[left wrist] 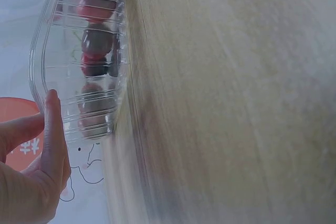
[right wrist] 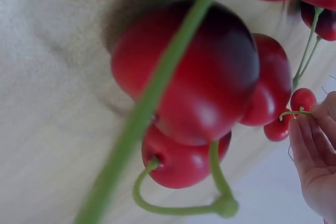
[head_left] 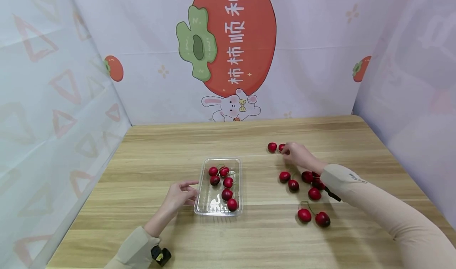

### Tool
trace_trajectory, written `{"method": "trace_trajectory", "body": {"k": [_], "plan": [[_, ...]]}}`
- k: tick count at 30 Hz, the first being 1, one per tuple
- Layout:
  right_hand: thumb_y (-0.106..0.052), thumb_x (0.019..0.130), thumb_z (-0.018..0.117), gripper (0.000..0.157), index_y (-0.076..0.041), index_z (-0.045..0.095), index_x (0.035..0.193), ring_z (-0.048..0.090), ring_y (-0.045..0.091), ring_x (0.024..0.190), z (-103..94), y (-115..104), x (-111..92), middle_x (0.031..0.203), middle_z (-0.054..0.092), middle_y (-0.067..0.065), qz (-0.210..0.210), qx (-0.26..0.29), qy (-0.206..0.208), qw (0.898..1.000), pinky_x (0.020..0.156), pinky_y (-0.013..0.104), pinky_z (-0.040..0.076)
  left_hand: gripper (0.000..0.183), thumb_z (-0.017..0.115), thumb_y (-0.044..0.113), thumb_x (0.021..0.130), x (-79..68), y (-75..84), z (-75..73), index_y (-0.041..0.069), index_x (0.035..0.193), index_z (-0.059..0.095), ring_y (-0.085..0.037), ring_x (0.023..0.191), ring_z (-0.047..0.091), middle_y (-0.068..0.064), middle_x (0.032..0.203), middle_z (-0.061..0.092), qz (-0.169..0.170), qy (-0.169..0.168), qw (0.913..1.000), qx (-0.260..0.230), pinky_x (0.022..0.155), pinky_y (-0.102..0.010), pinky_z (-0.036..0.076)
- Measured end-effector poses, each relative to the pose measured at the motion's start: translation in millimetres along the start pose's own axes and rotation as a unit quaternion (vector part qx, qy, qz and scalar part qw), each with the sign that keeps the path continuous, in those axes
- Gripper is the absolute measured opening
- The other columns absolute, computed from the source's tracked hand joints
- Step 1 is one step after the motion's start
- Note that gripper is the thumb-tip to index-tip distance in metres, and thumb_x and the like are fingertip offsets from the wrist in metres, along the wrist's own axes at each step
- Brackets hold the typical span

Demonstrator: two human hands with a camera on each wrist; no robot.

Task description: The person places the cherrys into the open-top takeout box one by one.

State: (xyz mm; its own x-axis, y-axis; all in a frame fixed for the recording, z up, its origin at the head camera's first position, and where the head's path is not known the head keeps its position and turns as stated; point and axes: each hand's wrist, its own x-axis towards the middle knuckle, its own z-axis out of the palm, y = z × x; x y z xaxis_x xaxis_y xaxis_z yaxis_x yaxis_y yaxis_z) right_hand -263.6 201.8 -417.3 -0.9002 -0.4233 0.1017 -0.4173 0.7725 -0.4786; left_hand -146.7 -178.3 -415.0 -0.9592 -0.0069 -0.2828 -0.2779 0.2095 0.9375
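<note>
A clear plastic box stands on the table with several cherries inside. My left hand is at the box's left side, its fairly straight fingertips touching the rim; the left wrist view shows the finger against the clear wall. Farther right, my right hand reaches to a pair of cherries near the back. In the right wrist view its thumb and forefinger pinch the green stem of that pair, which appears low by the tabletop; whether it touches the wood I cannot tell.
Several more cherries lie under and around my right forearm. A pair joined by stems sits nearer the front. Wood-grain tabletop extends around the box, and printed cloth hangs behind and at both sides.
</note>
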Motion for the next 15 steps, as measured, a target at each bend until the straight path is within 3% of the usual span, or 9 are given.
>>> {"method": "trace_trajectory", "body": {"k": [9,15], "plan": [[0.005,0.074,0.06,0.01,0.008,0.065,0.082,0.055,0.022,0.068,-12.5,-4.6,5.4,0.075,0.058,0.012,-0.02,0.01,0.067,0.997,0.058,0.031,0.05,0.036,0.059,-0.007,0.076,-0.1,0.4,0.0,-0.011,0.111,0.053,-0.016,0.057,0.059,-0.006,0.07,0.06,0.0,-0.002,1.0,-0.001,0.055,-0.029,0.055],[0.004,0.077,0.056,0.014,0.008,0.066,0.086,0.059,0.026,0.074,-21.6,-7.5,8.2,0.082,0.063,0.017,0.001,0.038,0.072,0.997,0.063,0.036,0.052,0.035,0.058,-0.007,0.076,-0.7,1.5,0.2,-0.011,0.111,0.053,-0.015,0.056,0.059,-0.005,0.069,0.06,-0.001,-0.002,1.0,0.002,0.055,-0.028,0.055]]}}
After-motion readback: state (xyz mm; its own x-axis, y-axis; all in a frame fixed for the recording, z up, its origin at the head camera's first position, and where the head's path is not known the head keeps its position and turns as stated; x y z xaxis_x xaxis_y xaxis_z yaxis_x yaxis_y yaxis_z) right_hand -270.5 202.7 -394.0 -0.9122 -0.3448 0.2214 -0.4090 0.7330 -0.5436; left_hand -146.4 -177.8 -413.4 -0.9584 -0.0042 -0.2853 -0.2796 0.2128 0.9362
